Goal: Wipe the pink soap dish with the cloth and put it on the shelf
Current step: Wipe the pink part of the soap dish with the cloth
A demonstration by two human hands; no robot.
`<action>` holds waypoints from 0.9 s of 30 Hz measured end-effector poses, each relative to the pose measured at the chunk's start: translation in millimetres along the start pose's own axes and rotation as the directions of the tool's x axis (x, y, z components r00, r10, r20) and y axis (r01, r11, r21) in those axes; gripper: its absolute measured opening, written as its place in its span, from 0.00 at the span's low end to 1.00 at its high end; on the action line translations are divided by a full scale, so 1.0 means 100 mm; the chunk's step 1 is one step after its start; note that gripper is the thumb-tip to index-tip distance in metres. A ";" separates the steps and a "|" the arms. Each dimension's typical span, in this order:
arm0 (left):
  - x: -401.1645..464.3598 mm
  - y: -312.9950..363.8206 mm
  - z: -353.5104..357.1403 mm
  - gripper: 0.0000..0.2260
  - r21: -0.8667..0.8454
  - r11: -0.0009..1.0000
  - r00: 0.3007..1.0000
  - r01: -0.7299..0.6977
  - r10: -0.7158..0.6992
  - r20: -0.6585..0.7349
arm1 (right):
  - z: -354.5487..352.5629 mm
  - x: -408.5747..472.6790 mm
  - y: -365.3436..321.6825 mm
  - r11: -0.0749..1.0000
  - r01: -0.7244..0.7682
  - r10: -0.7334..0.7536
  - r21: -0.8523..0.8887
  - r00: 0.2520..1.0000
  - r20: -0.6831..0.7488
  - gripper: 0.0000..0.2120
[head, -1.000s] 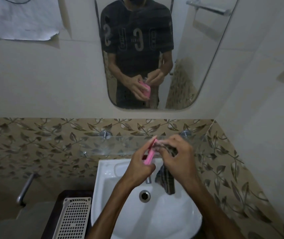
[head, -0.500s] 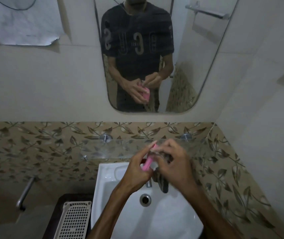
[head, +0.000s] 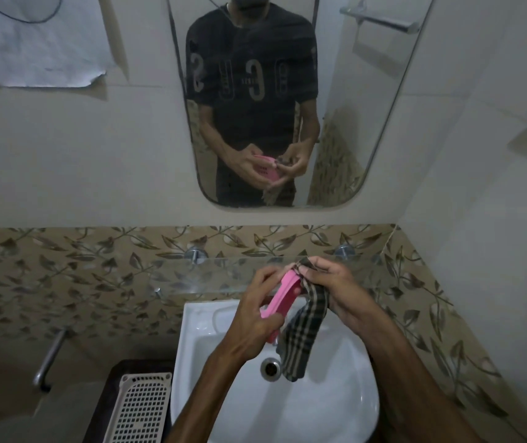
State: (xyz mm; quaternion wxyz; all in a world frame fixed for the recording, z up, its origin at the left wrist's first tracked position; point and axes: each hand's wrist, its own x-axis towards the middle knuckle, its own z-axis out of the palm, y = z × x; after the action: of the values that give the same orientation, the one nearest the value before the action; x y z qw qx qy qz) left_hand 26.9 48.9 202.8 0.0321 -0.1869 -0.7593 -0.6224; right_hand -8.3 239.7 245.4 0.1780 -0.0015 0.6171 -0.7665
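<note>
The left hand (head: 255,318) grips the pink soap dish (head: 283,297) by its lower end, thumb curled over the near edge, holding it tilted on edge, probably so that the other hand can reach its rim. The right hand (head: 335,287) pinches the checked cloth (head: 307,334) between curled fingers and presses a fold of it against the top corner of the dish; the loose tail of the cloth hangs down below both hands. Directly beneath them lies the white sink (head: 335,394), likely so drips fall into the basin. Just beyond the fingertips runs the glass shelf (head: 211,273), where the dish belongs once wiped. Wiping appears to be underway, with placing not yet done.
</note>
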 end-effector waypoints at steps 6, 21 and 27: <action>0.02 -0.10 0.00 0.31 0.242 0.968 0.998 0.062 -0.062 -0.008 | -0.06 0.07 0.05 1.000 0.004 -0.004 0.011 1.000 0.026 0.05; 0.26 0.02 0.04 0.17 0.028 0.993 0.986 0.115 -0.111 -0.125 | 0.38 -0.18 -0.15 0.642 0.357 -0.602 -0.678 0.782 -0.159 0.08; 0.22 -0.05 0.02 0.10 0.112 0.992 0.993 0.056 -0.044 -0.105 | 0.48 -0.27 0.05 0.546 0.463 -0.609 -0.698 0.792 0.049 0.11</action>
State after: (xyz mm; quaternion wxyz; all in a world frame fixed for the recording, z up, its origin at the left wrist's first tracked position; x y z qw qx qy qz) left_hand 4.8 55.7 203.6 0.0660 -0.1333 -0.7957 -0.5872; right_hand 29.5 200.7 258.0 -0.1420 -0.1788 0.8356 -0.4996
